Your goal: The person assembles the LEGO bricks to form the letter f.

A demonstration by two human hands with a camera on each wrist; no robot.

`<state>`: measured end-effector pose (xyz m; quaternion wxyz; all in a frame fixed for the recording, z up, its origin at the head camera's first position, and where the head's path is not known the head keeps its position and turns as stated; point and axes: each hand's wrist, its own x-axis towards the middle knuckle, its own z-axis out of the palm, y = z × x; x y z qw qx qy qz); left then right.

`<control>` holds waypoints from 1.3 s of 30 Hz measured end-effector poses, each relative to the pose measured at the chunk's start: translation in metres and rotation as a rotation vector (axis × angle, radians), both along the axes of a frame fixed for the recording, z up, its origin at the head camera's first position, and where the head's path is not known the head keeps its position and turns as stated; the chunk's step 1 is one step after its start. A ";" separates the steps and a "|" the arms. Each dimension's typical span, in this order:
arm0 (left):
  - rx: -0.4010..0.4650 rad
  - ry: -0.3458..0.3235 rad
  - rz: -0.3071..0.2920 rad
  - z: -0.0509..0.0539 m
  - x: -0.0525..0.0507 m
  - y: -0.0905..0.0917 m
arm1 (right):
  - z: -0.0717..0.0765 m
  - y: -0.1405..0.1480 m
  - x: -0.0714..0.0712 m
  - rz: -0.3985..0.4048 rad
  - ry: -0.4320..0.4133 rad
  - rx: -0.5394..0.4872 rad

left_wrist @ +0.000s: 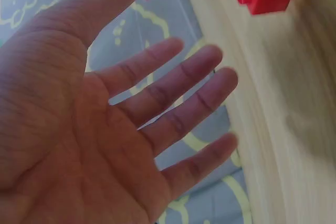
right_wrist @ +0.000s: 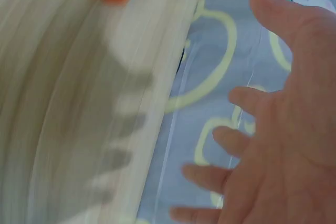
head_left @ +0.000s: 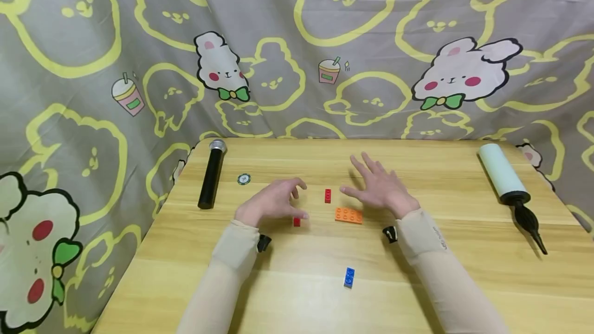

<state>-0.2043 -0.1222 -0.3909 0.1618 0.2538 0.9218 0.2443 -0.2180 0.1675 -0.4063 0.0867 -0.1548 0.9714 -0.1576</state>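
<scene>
1. Tabletop (head_left: 287,303) bears a near red brick (head_left: 297,222), partly covered by our left hand (head_left: 274,200); a far red brick (head_left: 328,196), ahead in the gap between our hands; an orange brick (head_left: 348,215), just beside our right hand (head_left: 381,187); and a blue brick (head_left: 349,277), closer to us.
2. Our left hand is spread wide with nothing in it; the left wrist view shows its fingers (left_wrist: 199,103) apart from both red bricks.
3. Our right hand is wide too, and empty, its thumb (head_left: 351,192) well away from the other fingers.
4. We judge the near red brick most at risk: our left hand covers its far edge in the head view, and a careless dip could flick it aside or tip it before we had a proper hold.
5. The orange brick could be shoved askew if our right hand came down low and slid inward.
6. We might overlook the blue brick; our right sleeve (head_left: 447,277), swung inward, could knock it.
7. Reaching wide might disturb the microphone (head_left: 212,177), which looks round enough to roll, or the hand pump (head_left: 503,171). The chip (head_left: 244,179), flat near the microphone, seems safer.
</scene>
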 end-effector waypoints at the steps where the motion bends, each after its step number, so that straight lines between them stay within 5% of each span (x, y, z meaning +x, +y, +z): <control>1: -0.003 -0.009 -0.007 -0.001 0.001 0.001 | 0.000 -0.004 -0.001 0.020 0.002 -0.025; 6: -0.047 -0.031 -0.027 -0.008 0.008 0.005 | 0.000 -0.026 -0.003 0.127 0.039 -0.116; 14: -0.079 -0.008 -0.031 -0.018 0.014 0.006 | -0.010 -0.049 -0.002 0.221 0.093 -0.121; 39: -0.121 0.067 -0.043 -0.023 0.014 0.008 | -0.018 -0.055 -0.002 0.212 0.154 -0.034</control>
